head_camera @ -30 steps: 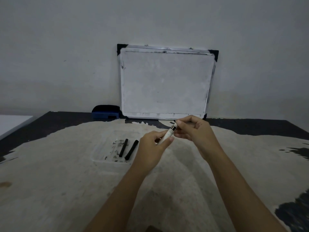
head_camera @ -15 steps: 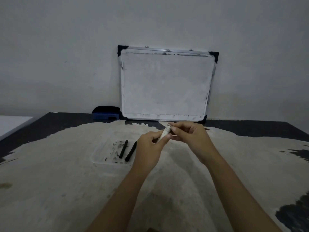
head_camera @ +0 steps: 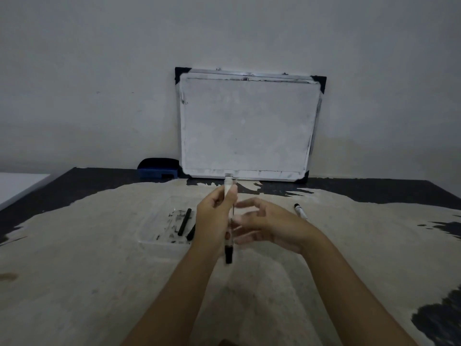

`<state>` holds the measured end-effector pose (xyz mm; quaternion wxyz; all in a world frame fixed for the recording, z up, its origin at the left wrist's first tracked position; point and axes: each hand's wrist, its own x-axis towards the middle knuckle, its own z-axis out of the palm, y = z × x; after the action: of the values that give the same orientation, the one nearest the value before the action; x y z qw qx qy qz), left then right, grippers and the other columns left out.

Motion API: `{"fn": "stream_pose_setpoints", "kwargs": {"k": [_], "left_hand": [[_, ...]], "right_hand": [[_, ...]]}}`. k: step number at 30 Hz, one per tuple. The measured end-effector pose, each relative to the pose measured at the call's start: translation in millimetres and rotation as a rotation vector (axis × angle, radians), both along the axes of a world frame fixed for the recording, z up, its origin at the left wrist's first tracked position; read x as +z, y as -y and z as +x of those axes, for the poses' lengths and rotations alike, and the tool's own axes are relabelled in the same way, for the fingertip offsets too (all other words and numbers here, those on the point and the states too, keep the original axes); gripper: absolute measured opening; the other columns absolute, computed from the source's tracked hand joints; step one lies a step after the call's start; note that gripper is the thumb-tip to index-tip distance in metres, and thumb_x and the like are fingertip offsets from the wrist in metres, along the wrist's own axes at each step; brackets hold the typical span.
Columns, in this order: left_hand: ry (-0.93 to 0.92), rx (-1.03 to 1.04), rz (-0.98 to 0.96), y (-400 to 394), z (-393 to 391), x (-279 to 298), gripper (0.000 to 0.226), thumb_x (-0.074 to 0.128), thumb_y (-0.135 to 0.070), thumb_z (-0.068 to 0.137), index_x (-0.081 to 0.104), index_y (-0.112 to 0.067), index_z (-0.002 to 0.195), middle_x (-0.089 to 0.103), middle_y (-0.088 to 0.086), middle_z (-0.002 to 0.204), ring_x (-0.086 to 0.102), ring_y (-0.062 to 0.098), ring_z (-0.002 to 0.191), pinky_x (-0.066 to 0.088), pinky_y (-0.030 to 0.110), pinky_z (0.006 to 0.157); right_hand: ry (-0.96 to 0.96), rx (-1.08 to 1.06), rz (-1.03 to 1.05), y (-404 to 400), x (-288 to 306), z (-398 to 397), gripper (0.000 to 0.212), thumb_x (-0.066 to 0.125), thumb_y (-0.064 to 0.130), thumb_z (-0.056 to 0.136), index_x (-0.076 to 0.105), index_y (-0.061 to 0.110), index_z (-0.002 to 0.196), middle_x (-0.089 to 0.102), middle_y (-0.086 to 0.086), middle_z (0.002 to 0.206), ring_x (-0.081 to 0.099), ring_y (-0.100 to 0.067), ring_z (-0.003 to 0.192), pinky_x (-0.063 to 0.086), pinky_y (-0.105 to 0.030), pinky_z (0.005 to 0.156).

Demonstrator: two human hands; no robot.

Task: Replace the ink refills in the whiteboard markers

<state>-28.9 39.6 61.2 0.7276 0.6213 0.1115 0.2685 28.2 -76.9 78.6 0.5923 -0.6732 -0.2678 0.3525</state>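
Note:
My left hand (head_camera: 214,217) grips a whiteboard marker (head_camera: 228,245) and holds it upright above the table. The marker's white end sticks out above my fingers and its black end hangs below them. My right hand (head_camera: 268,227) hovers just right of the marker, blurred, fingers spread, with nothing in it that I can see. Two black ink refills (head_camera: 184,221) lie in a clear shallow tray (head_camera: 156,237) left of my hands. A second marker (head_camera: 300,211), white with a black cap, lies on the table to the right.
A small whiteboard (head_camera: 247,126) leans against the wall at the back of the table. A blue eraser (head_camera: 157,168) sits beside its lower left corner. A pale, ink-stained cloth (head_camera: 87,258) covers most of the dark table.
My left hand has turned the marker from a slant to upright. My right hand has let go of the marker's end and drawn back with its fingers open.

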Motion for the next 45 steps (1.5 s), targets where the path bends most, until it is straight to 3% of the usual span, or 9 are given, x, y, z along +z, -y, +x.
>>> {"fn": "stream_pose_setpoints", "kwargs": {"k": [3,4,9,15,20,26,37,41,45], "left_hand": [[0.051,-0.12,-0.453,5,5,-2,0.011,0.056,-0.017,0.088,0.067,-0.016,0.088,0.064,-0.001,0.074,0.062,0.006,0.071,0.057,0.022,0.059],[0.058,-0.133,-0.466,6,6,-3,0.012,0.055,-0.015,0.089,0.067,-0.016,0.088,0.064,0.0,0.078,0.061,0.007,0.076,0.057,0.02,0.063],[-0.069,-0.164,-0.051,15,4,-9,0.04,0.054,-0.021,0.09,0.05,-0.021,0.13,0.058,-0.004,0.128,0.054,0.01,0.113,0.042,0.032,0.103],[-0.224,-0.219,0.238,18,1,-18,0.043,0.05,-0.024,0.093,0.045,-0.018,0.135,0.049,-0.004,0.139,0.049,0.004,0.116,0.037,0.021,0.1],[-0.25,-0.236,0.252,19,2,-23,0.039,0.049,-0.023,0.094,0.049,-0.018,0.132,0.053,-0.003,0.135,0.05,0.004,0.113,0.038,0.022,0.099],[-0.285,-0.235,0.273,18,5,-27,0.037,0.048,-0.021,0.093,0.051,-0.019,0.13,0.054,-0.002,0.133,0.05,0.005,0.111,0.04,0.021,0.095],[-0.283,-0.196,0.327,13,7,-33,0.035,0.047,-0.023,0.094,0.053,-0.018,0.129,0.056,-0.001,0.131,0.05,0.004,0.109,0.039,0.022,0.094],[-0.232,-0.108,0.502,12,8,-39,0.036,0.046,-0.023,0.095,0.051,-0.018,0.13,0.051,-0.001,0.137,0.047,0.007,0.122,0.036,0.021,0.103],[-0.217,-0.036,0.893,11,8,-49,0.044,0.037,-0.029,0.097,0.037,-0.017,0.14,0.032,-0.002,0.151,0.027,0.008,0.138,0.016,0.015,0.108]], "right_hand": [[0.129,0.042,-0.132,0,-4,1,0.025,0.072,0.011,0.079,0.058,0.005,0.099,0.067,-0.019,0.092,0.066,-0.02,0.075,0.057,-0.031,0.075],[0.168,0.027,-0.148,1,-4,2,0.019,0.073,0.011,0.078,0.061,0.005,0.092,0.067,-0.016,0.086,0.065,-0.017,0.07,0.057,-0.027,0.069],[0.218,-0.249,-0.231,22,6,17,0.017,0.07,0.013,0.081,0.069,-0.001,0.089,0.068,-0.01,0.075,0.062,-0.013,0.062,0.052,-0.018,0.055],[0.69,-0.758,-0.793,43,-18,45,0.018,0.069,0.018,0.08,0.064,0.001,0.077,0.055,-0.007,0.066,0.052,-0.018,0.059,0.029,-0.022,0.041],[0.769,-0.798,-0.912,34,-35,45,0.013,0.063,0.014,0.083,0.061,0.004,0.091,0.065,-0.016,0.098,0.063,-0.029,0.086,0.042,-0.029,0.061],[0.803,-0.893,-1.034,35,-40,44,0.049,0.059,0.041,0.085,0.047,0.004,0.116,0.048,-0.018,0.12,0.049,-0.031,0.11,0.041,-0.036,0.09],[0.766,-0.91,-0.967,31,-45,44,0.035,0.057,0.029,0.089,0.056,0.001,0.11,0.057,-0.015,0.109,0.056,-0.028,0.098,0.044,-0.034,0.082],[1.022,-0.859,-1.022,26,-48,40,0.043,0.05,0.039,0.09,0.048,0.006,0.117,0.05,-0.012,0.119,0.048,-0.026,0.109,0.037,-0.035,0.091],[1.142,-0.743,-0.98,14,-56,35,0.053,0.044,0.039,0.092,0.039,0.006,0.134,0.044,-0.012,0.135,0.041,-0.026,0.125,0.026,-0.039,0.11]]}}
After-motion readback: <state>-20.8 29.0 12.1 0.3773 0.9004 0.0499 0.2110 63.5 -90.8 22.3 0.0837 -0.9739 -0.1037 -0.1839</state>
